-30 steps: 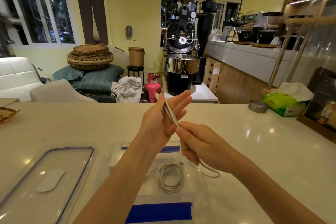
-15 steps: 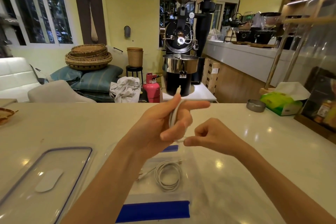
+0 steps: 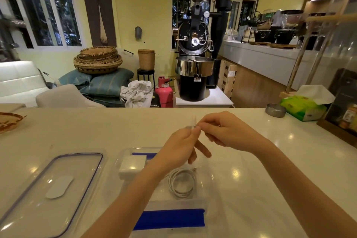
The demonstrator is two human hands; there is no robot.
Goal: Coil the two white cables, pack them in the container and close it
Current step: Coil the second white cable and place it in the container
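A clear plastic container (image 3: 202, 205) with blue clasps lies open on the white counter in front of me. Inside it lie one coiled white cable (image 3: 180, 182) and a white power adapter (image 3: 132, 165). Above the container my left hand (image 3: 180, 146) is closed around the second white cable (image 3: 193, 122), wound round its fingers. My right hand (image 3: 225, 131) pinches the cable's free end at the top of that bundle. The clear lid (image 3: 52, 189), edged in dark blue, lies flat to the container's left.
A metal ashtray (image 3: 275, 109) and a green tissue pack (image 3: 304, 107) sit at the counter's far right, by a wooden stand. A woven basket (image 3: 8, 121) sits at the far left edge. Beyond the counter stands a coffee roaster (image 3: 195, 63).
Both hands have dropped lower toward the container. The long strand that the right hand held is now wound up on the left hand, and the right hand has come to pinch the tip.
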